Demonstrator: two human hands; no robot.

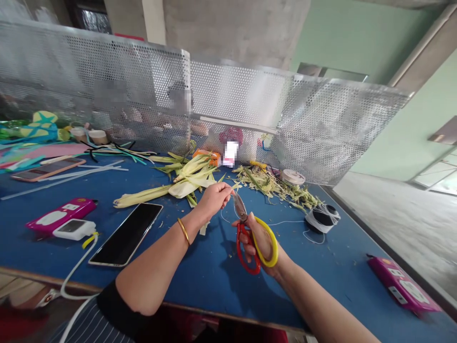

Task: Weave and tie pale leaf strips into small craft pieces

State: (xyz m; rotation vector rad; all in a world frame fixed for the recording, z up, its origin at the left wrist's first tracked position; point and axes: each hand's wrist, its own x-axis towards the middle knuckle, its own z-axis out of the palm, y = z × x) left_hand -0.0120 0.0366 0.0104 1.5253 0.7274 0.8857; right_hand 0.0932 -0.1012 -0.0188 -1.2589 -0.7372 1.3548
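Note:
My right hand (262, 240) grips a pair of scissors (250, 233) with one red and one yellow handle loop, blades pointing up toward my left hand. My left hand (213, 199), with a gold bangle on the wrist, is closed in a pinch at the scissor tips; a thin white thread (285, 223) runs nearby, and I cannot make out what the fingers hold. Just beyond the left hand lies a bundle of pale green leaf strips (178, 183) on the blue table (200, 271).
A black phone (126, 233) lies left of my forearm, with a pink and a white power bank (62, 219) beside it. A thread spool (322, 217), a heap of leaf trimmings (278, 188), another pink device (402, 286) and a perforated metal screen (250, 105) surround the work area.

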